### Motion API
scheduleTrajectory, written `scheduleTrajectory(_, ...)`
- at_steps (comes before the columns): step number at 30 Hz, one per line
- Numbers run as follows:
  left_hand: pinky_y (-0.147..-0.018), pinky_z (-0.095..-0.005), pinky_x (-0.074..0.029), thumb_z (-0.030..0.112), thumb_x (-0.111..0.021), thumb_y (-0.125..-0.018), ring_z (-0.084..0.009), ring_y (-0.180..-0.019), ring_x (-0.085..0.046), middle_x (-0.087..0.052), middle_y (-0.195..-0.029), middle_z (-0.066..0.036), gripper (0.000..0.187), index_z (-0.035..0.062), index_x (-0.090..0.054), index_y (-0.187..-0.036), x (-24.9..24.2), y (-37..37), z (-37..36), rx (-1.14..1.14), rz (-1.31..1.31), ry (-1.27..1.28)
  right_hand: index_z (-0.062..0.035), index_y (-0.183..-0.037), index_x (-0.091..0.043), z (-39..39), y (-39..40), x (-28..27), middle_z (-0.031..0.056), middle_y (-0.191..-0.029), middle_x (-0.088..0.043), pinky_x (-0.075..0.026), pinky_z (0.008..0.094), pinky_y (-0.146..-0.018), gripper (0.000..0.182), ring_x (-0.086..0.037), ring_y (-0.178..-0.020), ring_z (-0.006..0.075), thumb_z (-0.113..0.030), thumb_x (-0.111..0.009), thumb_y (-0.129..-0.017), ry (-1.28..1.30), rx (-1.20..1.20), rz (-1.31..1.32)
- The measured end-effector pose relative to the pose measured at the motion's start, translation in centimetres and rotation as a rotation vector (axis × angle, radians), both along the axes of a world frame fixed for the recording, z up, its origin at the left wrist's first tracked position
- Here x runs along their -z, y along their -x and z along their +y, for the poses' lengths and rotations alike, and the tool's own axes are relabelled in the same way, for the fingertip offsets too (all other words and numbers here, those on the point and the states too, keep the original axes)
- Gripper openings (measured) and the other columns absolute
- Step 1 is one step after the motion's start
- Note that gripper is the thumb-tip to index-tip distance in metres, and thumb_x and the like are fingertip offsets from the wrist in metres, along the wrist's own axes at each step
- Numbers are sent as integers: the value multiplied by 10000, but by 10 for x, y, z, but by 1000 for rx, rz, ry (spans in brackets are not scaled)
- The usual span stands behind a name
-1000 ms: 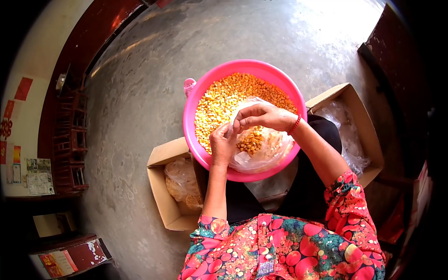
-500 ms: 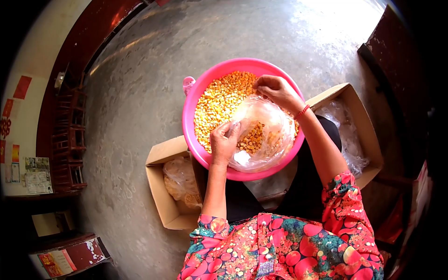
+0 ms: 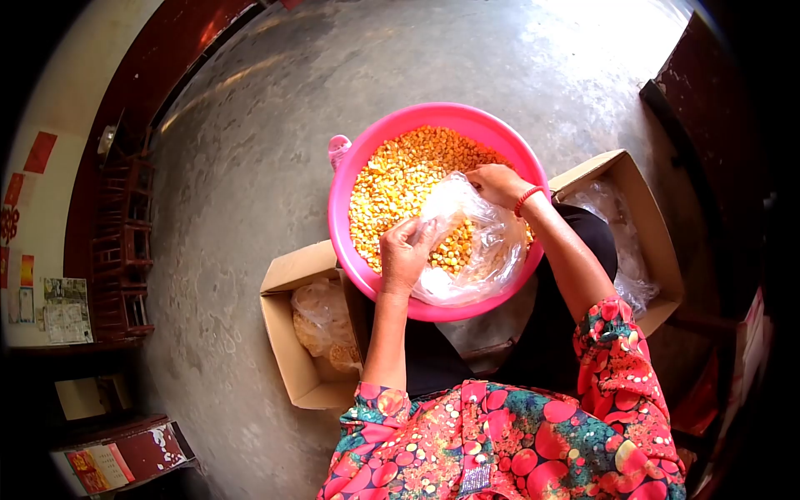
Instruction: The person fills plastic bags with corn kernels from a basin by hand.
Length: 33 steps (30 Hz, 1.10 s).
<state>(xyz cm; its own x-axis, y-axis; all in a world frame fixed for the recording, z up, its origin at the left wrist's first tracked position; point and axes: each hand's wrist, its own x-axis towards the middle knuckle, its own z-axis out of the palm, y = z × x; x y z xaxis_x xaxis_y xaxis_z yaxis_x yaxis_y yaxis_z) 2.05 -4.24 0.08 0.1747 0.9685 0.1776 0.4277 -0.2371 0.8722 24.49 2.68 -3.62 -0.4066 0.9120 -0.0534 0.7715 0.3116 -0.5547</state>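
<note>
Yellow corn kernels (image 3: 392, 179) fill much of a pink basin (image 3: 340, 218) in front of my lap. Over its right part lies a clear plastic bag (image 3: 492, 250), with kernels visible inside or through it. My left hand (image 3: 405, 254) pinches the bag's left edge between thumb and fingers. At the bag's upper edge is my right hand (image 3: 502, 185), a red bracelet on its wrist, with the fingers closed on the plastic; the fingertips are partly hidden.
One open cardboard box (image 3: 287, 333) with bagged contents stands left of my legs, another box (image 3: 658, 242) with plastic bags at the right. Wooden chairs (image 3: 125, 242) line the left wall. A dark wooden piece (image 3: 708, 92) stands at the upper right.
My right hand has moved down and to the right, closer to the basin's right rim. The bag's upper edge has shifted with it; my left hand has barely moved.
</note>
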Motion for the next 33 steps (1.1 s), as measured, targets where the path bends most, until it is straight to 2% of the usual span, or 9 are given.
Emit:
scheduleTrajectory(7,-595,-260,-448,110,-649,-806,-92,-641,-555,-614,-686,-53,142,-31,-640,-807,4,2,1,4,47,11,-25,-928,-646,4,10,-1,189,-876,-650,-475,405,-734,209,-620,-814,341,-132,-547,-778,97,-7,179)
scheduleTrajectory(9,-591,-260,-445,110,-650,-805,-92,-636,-550,-609,-680,-51,142,-31,-639,-806,4,3,2,5,68,17,8,-950,-635,7,14,-3,111,-844,-663,-484,343,-701,229,-621,-727,238,-163,-535,-836,321,163,706)
scheduleTrajectory(10,-587,-261,-441,111,-651,-805,-91,-632,-545,-604,-675,-49,142,-30,-638,-805,4,3,2,6,88,21,2,-889,-618,6,8,-16,27,-750,-602,-464,270,-601,233,-548,-635,124,-200,-503,-891,408,215,755)
scheduleTrajectory(13,-570,-262,-431,110,-651,-806,-90,-611,-527,-588,-657,-41,140,-28,-635,-795,3,0,1,-4,24,-18,-46,-827,-576,10,-2,-25,4,-662,-523,-411,223,-521,213,-487,-578,81,-213,-475,-913,675,328,1116)
scheduleTrajectory(17,-560,-259,-426,118,-655,-808,-82,-602,-514,-585,-648,-36,147,-26,-634,-791,3,0,1,-12,33,6,-70,-812,-549,1,5,-41,-7,-680,-510,-380,189,-467,227,-442,-546,61,-242,-464,-932,583,369,1416)
scheduleTrajectory(22,-506,-310,-385,145,-646,-809,-146,-520,-463,-486,-576,-102,223,-34,-561,-706,4,0,3,-40,37,43,-37,-939,-553,-21,9,-69,34,-833,-578,-530,253,-674,245,-613,-770,120,-257,-446,-950,733,68,1398)
scheduleTrajectory(27,-505,-312,-378,171,-632,-803,-148,-516,-434,-463,-578,-97,250,-33,-535,-695,14,3,5,-11,9,12,-21,-1040,-578,-37,21,-74,48,-985,-607,-462,288,-864,255,-579,-949,140,-226,-465,-938,745,-232,1216)
scheduleTrajectory(29,-507,-311,-378,177,-628,-798,-147,-518,-434,-461,-582,-96,249,-30,-534,-697,14,3,5,3,-5,-15,-24,-1026,-598,-33,22,-74,40,-981,-615,-444,285,-880,254,-560,-994,128,-229,-485,-927,510,-418,1023)
scheduleTrajectory(33,-521,-309,-398,174,-623,-793,-154,-527,-466,-495,-590,-98,225,-25,-559,-710,14,3,4,-27,-25,44,-34,-1006,-615,-38,18,-86,28,-969,-622,-453,270,-848,239,-566,-962,113,-228,-507,-916,603,-322,1112)
